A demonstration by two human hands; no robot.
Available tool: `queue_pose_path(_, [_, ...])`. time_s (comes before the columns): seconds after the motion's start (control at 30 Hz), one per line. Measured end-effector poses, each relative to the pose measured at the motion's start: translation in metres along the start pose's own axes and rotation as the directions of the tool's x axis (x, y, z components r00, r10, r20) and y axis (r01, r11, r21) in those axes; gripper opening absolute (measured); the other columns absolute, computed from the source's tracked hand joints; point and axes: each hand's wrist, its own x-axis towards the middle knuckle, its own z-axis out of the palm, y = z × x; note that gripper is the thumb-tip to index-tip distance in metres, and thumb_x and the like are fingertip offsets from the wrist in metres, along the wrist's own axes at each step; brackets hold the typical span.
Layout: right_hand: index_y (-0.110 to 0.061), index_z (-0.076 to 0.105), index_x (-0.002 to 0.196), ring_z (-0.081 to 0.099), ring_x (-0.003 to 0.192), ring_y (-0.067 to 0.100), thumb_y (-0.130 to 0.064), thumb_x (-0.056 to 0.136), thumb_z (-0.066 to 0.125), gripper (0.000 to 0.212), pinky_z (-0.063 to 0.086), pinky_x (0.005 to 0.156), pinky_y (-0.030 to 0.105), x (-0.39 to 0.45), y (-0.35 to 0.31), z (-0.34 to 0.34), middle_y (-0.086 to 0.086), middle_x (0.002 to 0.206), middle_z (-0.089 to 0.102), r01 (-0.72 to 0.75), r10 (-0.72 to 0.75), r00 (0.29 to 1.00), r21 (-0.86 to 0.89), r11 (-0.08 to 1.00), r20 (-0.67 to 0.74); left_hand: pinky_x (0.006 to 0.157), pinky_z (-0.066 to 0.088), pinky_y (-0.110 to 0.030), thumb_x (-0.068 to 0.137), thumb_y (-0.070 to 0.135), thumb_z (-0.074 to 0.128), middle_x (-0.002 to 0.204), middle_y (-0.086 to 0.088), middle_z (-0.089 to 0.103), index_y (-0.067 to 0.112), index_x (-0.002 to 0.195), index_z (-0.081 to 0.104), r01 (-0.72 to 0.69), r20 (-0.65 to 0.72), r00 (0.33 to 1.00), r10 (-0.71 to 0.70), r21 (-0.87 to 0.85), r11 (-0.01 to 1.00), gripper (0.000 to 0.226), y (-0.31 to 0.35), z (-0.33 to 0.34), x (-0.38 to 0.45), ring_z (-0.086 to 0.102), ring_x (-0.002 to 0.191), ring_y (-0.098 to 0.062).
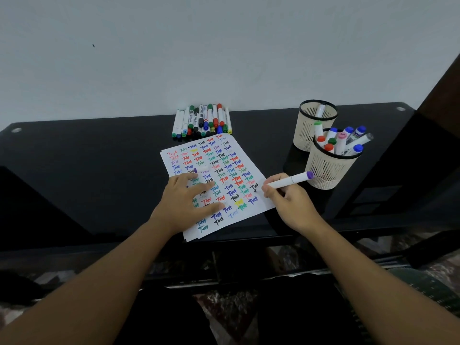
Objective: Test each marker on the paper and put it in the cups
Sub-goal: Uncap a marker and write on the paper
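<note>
A white paper covered with coloured "Test" words lies on the black table. My left hand rests flat on its left part with fingers spread. A white cap with a purple end lies on the paper just beyond those fingers. My right hand grips a white marker with a purple end, its tip at the paper's right edge. Two beige mesh cups stand to the right: the near cup holds several markers, the far cup holds one. A pile of markers lies behind the paper by the wall.
The black glossy table ends at a white wall behind. A dark vertical edge rises at the far right. Below the table's front edge a patterned floor shows.
</note>
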Motion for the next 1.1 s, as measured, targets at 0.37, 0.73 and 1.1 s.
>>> queue_pose_path(0.37, [-0.027,0.065,0.105,0.065,0.098,0.011,-0.034,0.103,0.063,0.007,0.058,0.084,0.037,-0.0003,-0.0035,-0.0015,-0.009,0.102,0.069,-0.033,0.033,0.999,0.014,0.999,-0.002,0.121,0.023,-0.047,0.063,0.103,0.034,0.153,0.012,0.031,0.049,0.142,0.051,-0.001,0.009,1.000,0.000,0.014,1.000,0.097,0.0007,-0.0012,0.0000,0.016,0.143,-0.014])
queue_pose_path(0.73, [-0.023,0.063,0.107,0.064,0.094,0.007,-0.032,0.105,0.061,0.009,0.048,0.075,0.021,-0.0019,-0.0029,-0.0021,-0.009,0.097,0.068,-0.029,0.030,0.999,0.029,0.999,-0.029,0.121,0.023,-0.048,0.062,0.105,0.031,0.153,0.012,0.031,0.049,0.143,0.050,-0.001,0.013,1.000,0.000,0.024,1.000,0.100,0.0006,-0.0006,0.0003,0.016,0.144,-0.015])
queue_pose_path(1.1, [-0.023,0.062,0.104,0.060,0.086,-0.004,-0.029,0.105,0.060,0.006,0.046,0.071,0.020,-0.0014,0.0005,-0.0027,-0.009,0.094,0.067,0.010,-0.010,0.998,0.011,1.000,-0.070,0.120,0.024,-0.046,0.064,0.103,0.035,0.153,0.012,0.031,0.049,0.143,0.051,-0.011,-0.001,1.000,0.011,0.014,1.000,0.096,-0.0005,0.0001,-0.0002,0.018,0.142,-0.014])
